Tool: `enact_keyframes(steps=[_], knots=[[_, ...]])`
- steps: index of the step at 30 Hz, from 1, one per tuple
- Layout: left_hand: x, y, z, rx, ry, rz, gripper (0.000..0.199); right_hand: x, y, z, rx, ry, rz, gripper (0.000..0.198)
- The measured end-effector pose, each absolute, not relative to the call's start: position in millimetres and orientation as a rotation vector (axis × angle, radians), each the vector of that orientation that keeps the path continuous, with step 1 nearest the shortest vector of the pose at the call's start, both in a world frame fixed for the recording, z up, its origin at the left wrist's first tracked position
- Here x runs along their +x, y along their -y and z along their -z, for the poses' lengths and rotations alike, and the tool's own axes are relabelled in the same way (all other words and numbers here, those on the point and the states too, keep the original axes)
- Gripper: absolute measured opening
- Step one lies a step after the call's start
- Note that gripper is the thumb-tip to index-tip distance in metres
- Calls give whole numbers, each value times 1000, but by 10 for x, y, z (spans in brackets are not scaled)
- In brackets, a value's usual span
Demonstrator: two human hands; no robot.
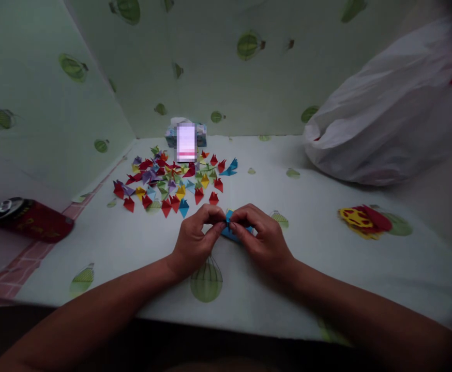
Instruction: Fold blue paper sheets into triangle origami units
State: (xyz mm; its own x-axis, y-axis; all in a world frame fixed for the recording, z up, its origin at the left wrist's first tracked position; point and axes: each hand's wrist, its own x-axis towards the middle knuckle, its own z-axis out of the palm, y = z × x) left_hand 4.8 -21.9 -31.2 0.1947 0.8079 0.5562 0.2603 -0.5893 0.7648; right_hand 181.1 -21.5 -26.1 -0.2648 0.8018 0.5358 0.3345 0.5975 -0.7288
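Note:
My left hand (194, 236) and my right hand (268, 238) meet over the middle of the table. Both are closed, pinching a small folded blue paper (229, 214) between thumbs and fingertips. Much of it is hidden by the fingers, so its full shape does not show. Just below lies more blue paper (230, 235), partly covered by my right hand. Beyond my hands spreads a pile of small folded paper cranes (171, 187) in red, yellow, green, purple and blue. One blue crane (231, 168) sits at the pile's right edge.
A lit phone (186, 142), blurred out, leans against a tissue box (201, 133) at the back. To the left, a red can (35, 219) is tilted. A large white plastic bag (381, 113) bulges at the right, with red and yellow cut-out pieces (365, 219) in front of it.

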Motion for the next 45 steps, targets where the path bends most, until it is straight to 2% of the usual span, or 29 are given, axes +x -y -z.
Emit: enact_keyframes(steps=[19,28,37,45], knots=[[51,218,321,2053,-994,-1400,17,1820,175,261,-925,1751,-883,13],[55,206,325,2057,-1002,-1386,19,1824,163,272,-927,1779,-774,13],[35,203,306,2096,-1051,-1327,14,1841,167,247,-850,1934,-498,15],[30,185,324,2133,-1045,-1346,14,1850,158,213,-867,1873,-710,12]])
